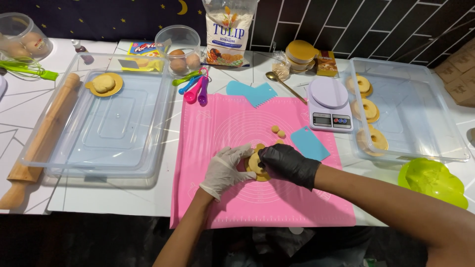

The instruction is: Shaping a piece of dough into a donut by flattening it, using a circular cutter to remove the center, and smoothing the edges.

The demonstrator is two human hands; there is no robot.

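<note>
Both hands, left hand (225, 170) and right hand (287, 163), grip the soft, squishy dough piece (256, 163) gently by its edges on the pink mat (277, 198).

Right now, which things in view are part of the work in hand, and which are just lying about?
In use:
left hand
right hand
dough piece on its gold disc
pink mat
small dough balls

Lying about:
rolling pin
scale
measuring spoons
flour bag
blue scraper

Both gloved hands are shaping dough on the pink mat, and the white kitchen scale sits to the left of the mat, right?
Not quite. The head view shows the scale at the right edge of the mat. Both hands, left and right, do hold the dough.
</note>
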